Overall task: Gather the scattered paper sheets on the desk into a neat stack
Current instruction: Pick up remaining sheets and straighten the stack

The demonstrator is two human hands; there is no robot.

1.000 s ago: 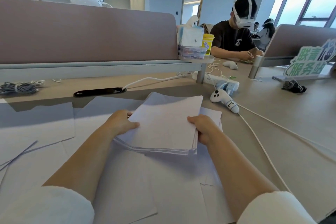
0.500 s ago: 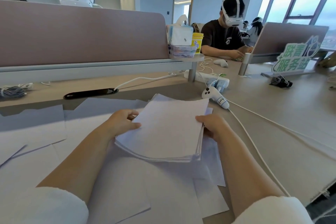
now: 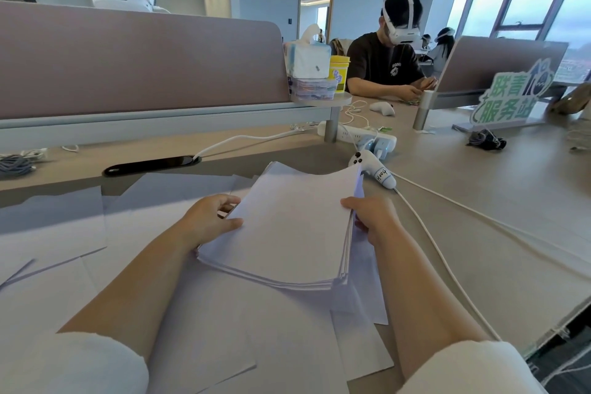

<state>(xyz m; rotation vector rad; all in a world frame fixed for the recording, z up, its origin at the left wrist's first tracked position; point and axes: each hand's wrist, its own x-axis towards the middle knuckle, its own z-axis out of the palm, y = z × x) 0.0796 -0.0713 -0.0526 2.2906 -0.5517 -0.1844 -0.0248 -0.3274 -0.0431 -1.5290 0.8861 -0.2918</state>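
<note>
A stack of white paper sheets (image 3: 292, 227) is held just above the desk (image 3: 479, 233), its near end sagging and its far right corner curled up. My left hand (image 3: 211, 221) grips the stack's left edge, thumb on top. My right hand (image 3: 371, 217) grips its right edge, fingers under the sheets. Loose white sheets (image 3: 64, 265) lie flat under and around the stack, covering the desk to the left and toward me.
A white controller (image 3: 374, 169) with a cable lies just beyond the stack's right corner. A power strip (image 3: 361, 134), a black slot (image 3: 150, 165), a divider panel (image 3: 144, 57) and a green sign (image 3: 508, 99) stand farther back. A person sits across the desk.
The stack has risen slightly and its far right corner has curled upward. Both hands keep their grip on its edges. The view has shifted a little.
</note>
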